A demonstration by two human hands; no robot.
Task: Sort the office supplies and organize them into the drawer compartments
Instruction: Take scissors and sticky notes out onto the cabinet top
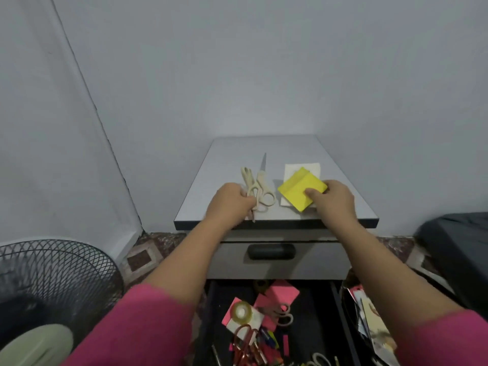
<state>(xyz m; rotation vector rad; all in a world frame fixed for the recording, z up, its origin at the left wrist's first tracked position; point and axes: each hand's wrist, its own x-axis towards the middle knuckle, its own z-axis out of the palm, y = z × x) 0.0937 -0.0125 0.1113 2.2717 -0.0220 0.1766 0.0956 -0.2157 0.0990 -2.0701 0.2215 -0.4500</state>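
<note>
Much of the open black drawer [327, 313] at six o'clock was hidden: both forearms in pink sleeves crossed over its sides, the frame's lower edge cut it off, and its jumbled contents blurred together, so no compartments could be made out. Within the clutter a clear roll of tape [240, 310], pink sticky notes [282, 291], a beige-handled pair of scissors [281, 314] and red-handled scissors [244, 339] could be told apart; the rest was too small to name. On the grey cabinet worktop [343, 202] at the centre, the left hand [232, 200] had its fingers curled round a thin metal item whose tip poked out below the fist at six o'clock, its kind unclear; whether it also touched the handles could not be told. The cream-handled scissors [260, 186] lay just beside that grip at two o'clock, blade pointing to twelve. The right hand [331, 199] pinched the yellow square sticky-note pad [298, 188], thumb on top, the pad jutting toward ten o'clock from the grip and overlapping a white paper square [303, 167] beneath it. A black mesh fan [52, 270] sat at eight o'clock, partly cut off.
</note>
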